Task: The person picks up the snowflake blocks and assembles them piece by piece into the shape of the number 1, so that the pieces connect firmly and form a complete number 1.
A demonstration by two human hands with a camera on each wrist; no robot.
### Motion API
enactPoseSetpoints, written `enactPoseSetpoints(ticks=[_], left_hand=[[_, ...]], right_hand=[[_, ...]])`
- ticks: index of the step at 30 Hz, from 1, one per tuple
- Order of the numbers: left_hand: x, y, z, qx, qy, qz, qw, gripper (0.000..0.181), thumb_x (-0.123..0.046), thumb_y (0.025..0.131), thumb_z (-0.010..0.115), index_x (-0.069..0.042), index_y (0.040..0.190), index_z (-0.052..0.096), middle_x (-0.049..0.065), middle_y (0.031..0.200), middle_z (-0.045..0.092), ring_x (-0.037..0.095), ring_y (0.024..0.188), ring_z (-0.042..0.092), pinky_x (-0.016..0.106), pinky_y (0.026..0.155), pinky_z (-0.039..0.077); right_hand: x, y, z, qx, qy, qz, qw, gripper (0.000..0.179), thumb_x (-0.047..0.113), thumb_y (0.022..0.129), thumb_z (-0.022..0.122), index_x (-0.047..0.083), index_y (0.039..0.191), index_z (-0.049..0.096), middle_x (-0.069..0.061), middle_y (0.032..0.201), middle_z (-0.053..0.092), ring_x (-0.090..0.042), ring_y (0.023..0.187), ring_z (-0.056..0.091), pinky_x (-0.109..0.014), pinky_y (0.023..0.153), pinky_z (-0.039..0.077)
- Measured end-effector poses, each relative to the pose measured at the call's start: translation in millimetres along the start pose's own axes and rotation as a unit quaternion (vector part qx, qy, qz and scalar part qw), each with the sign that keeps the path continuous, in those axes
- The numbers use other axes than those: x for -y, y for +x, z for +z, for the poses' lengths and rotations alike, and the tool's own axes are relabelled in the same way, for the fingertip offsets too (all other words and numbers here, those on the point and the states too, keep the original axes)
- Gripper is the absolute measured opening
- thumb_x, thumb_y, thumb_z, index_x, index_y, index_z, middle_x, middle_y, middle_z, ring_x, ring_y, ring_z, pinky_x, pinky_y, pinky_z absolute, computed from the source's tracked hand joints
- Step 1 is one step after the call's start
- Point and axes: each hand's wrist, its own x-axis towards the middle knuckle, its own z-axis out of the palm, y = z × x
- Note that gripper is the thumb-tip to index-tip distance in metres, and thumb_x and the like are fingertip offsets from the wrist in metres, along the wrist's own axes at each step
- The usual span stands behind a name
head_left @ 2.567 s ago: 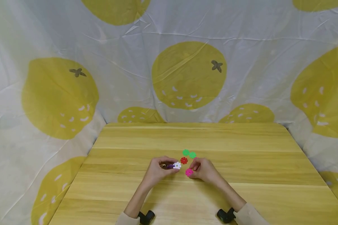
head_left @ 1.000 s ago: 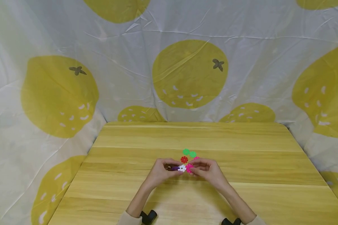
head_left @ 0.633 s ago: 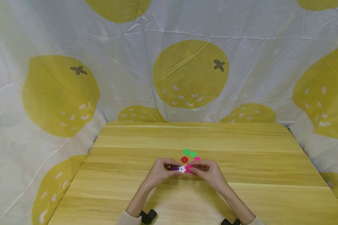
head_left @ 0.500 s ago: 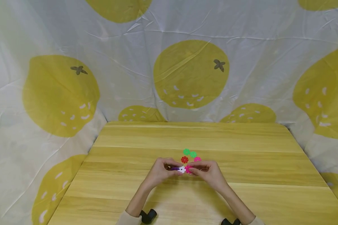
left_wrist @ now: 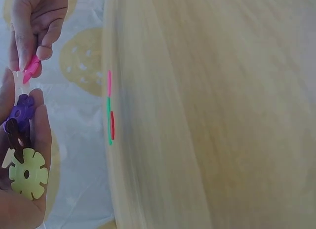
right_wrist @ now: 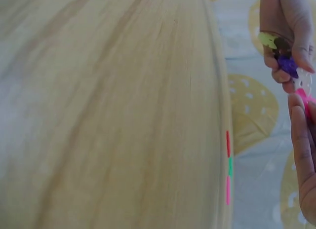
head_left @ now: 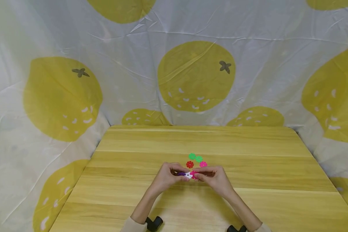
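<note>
My left hand (head_left: 166, 176) pinches a short chain of notched, flower-shaped plastic discs above the table. In the left wrist view the chain runs from a pale yellow disc (left_wrist: 36, 166) through a dark brown disc (left_wrist: 14, 136) and a purple disc (left_wrist: 26, 109) to a white disc (head_left: 188, 175). Between thumb and fingers my right hand (head_left: 218, 179) holds a pink disc (head_left: 193, 175). Its edge meets the white one at an angle. Fingers partly cover that joint, so how deep the notches sit cannot be told.
Just beyond the hands, a red disc (head_left: 189, 164), two green discs (head_left: 192, 156) and another pink disc (head_left: 203, 164) lie flat on the wooden table (head_left: 133, 141). A lemon-patterned cloth (head_left: 127, 64) hangs behind and at both sides.
The hands have come together. The pink disc in my right hand was apart from the white one and now meets it. Lately the white disc has turned and shifted slightly right.
</note>
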Motion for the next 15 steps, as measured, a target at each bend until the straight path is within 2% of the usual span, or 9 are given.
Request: enactPoseSetpoints(ticks=[8, 12, 15], left_hand=[[7.6, 0.1, -4.3, 0.018, -0.014, -0.017, 0.9996, 0.021, -0.015, 0.087, 0.085, -0.01, 0.107, 0.082, 0.013, 0.104, 0.078, 0.016, 0.09, 0.071, 0.024, 0.075, 0.06], [9.4, 0.0, -7.2, 0.028, 0.013, -0.019, 0.9993, 0.019, -0.018, 0.09, 0.082, -0.011, 0.108, 0.081, 0.01, 0.104, 0.078, 0.015, 0.091, 0.07, 0.025, 0.076, 0.06], [8.8, -0.6, -7.6, 0.027, 0.047, -0.018, 0.9983, 0.021, -0.021, 0.092, 0.08, -0.01, 0.111, 0.079, 0.007, 0.104, 0.077, 0.015, 0.092, 0.068, 0.025, 0.077, 0.058]], right_hand=[[0.3, -0.1, 0.4, 0.01, 0.006, 0.02, 0.9997, 0.029, 0.008, 0.097, 0.071, -0.01, 0.12, 0.072, -0.03, 0.113, 0.073, -0.034, 0.095, 0.078, -0.05, 0.085, 0.06], [-0.5, -0.4, -1.6, 0.022, 0.007, 0.031, 0.9993, 0.031, 0.01, 0.1, 0.069, -0.008, 0.125, 0.07, -0.027, 0.109, 0.074, -0.03, 0.092, 0.077, -0.05, 0.085, 0.06], [-1.4, 0.5, -2.6, 0.026, 0.027, 0.055, 0.9978, 0.034, 0.01, 0.101, 0.067, -0.01, 0.128, 0.066, -0.025, 0.107, 0.073, -0.024, 0.09, 0.078, -0.046, 0.085, 0.061]])
